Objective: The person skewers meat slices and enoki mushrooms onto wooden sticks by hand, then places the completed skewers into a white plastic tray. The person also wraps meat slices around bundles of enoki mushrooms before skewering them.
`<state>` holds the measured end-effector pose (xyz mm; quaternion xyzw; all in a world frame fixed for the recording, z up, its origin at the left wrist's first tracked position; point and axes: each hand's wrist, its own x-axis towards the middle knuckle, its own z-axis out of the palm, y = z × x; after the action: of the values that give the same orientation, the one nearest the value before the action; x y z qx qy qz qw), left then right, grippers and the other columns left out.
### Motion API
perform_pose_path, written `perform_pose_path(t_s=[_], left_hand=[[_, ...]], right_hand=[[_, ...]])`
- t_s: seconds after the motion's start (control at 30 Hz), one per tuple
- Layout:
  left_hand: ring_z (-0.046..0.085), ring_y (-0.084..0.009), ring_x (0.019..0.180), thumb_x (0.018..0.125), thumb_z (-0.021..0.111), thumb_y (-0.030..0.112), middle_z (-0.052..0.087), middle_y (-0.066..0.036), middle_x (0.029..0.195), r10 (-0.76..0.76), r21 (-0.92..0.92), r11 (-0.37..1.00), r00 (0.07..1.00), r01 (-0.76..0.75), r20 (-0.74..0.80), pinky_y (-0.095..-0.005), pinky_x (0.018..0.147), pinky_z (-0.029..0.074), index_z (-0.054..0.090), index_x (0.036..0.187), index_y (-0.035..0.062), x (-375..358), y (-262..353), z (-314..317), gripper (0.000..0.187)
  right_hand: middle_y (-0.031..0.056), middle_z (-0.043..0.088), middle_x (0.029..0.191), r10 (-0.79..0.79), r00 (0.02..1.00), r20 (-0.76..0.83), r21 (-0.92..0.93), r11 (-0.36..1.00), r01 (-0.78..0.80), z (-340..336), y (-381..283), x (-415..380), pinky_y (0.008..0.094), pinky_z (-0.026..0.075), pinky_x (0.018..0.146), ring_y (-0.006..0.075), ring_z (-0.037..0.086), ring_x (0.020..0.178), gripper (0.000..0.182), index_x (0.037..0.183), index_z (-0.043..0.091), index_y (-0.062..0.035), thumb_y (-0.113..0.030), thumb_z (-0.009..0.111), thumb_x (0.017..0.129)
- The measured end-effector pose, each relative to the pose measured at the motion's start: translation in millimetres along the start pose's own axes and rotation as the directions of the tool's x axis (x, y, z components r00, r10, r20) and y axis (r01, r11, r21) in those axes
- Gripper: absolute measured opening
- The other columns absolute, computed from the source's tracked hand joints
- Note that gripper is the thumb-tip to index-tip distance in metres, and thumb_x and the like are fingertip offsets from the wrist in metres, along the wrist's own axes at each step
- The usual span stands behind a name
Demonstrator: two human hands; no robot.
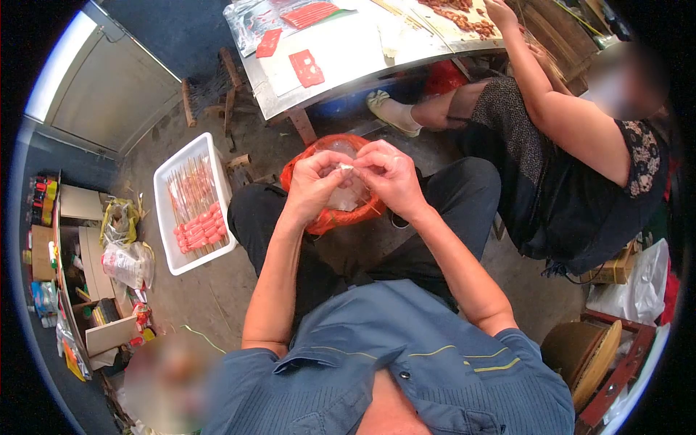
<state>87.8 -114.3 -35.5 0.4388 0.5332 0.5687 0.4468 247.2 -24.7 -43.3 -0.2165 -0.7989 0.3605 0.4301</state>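
Note:
My left hand (317,181) and my right hand (394,176) meet in front of me, fingertips pinched together. Between them is a small whitish piece (346,167), too small to name. Just beneath is an orange-red bag (360,213), its mouth spread wide, with clear plastic (346,197) inside. The bag sits between my knees, and my hands cover part of its opening.
On the floor at left, a white tray (164,217) holds skewers with pink-red sausage pieces (201,229). Ahead stands a white table (272,93) with red packets (307,68), sticks and brown pieces (464,23). A co-worker (562,138) sits at right. Shelves (72,254) line the left wall.

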Motion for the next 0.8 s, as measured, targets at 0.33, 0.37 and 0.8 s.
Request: perform_pose_path(t_s=[0.33,0.37,0.8], left_hand=[[0.063,-0.0102,0.071,0.088,0.070,0.009,0.070,-0.005,0.084,-0.079,-0.066,0.994,0.995,0.084,0.065,-0.0253,0.068,0.052,0.068,0.102,0.0004,4.0,-0.6,-4.9,0.017],[0.063,-0.0102,0.071,0.088,0.070,0.009,0.070,-0.005,0.084,-0.073,-0.065,0.995,0.995,0.077,0.061,-0.0253,0.068,0.052,0.068,0.102,0.0004,5.1,1.6,-6.0,0.017],[0.063,-0.0102,0.069,0.087,0.067,0.005,0.070,-0.005,0.079,0.138,0.172,0.979,0.979,-0.112,-0.148,-0.0248,0.066,0.053,0.071,0.095,-0.0033,78.3,44.5,-49.9,0.012]], right_hand=[[0.0059,0.069,0.074,0.262,0.931,0.254,0.232,0.918,-0.322,-4.3,9.1,7.0,0.0259,0.049,0.061,0.0095,0.063,0.068,0.005,0.083,0.070,-0.0035,-0.007,0.072,0.080],[0.0066,0.068,0.074,0.213,0.947,0.239,0.140,0.958,-0.250,-6.1,4.6,11.3,0.0262,0.049,0.060,0.0095,0.063,0.068,0.005,0.082,0.070,-0.0032,-0.007,0.072,0.079],[0.0154,0.066,0.076,-0.089,0.987,0.132,0.000,0.996,0.090,17.3,7.1,120.2,0.0354,0.052,0.062,0.0277,0.067,0.069,0.006,0.077,0.065,-0.0006,-0.006,0.067,0.076]])
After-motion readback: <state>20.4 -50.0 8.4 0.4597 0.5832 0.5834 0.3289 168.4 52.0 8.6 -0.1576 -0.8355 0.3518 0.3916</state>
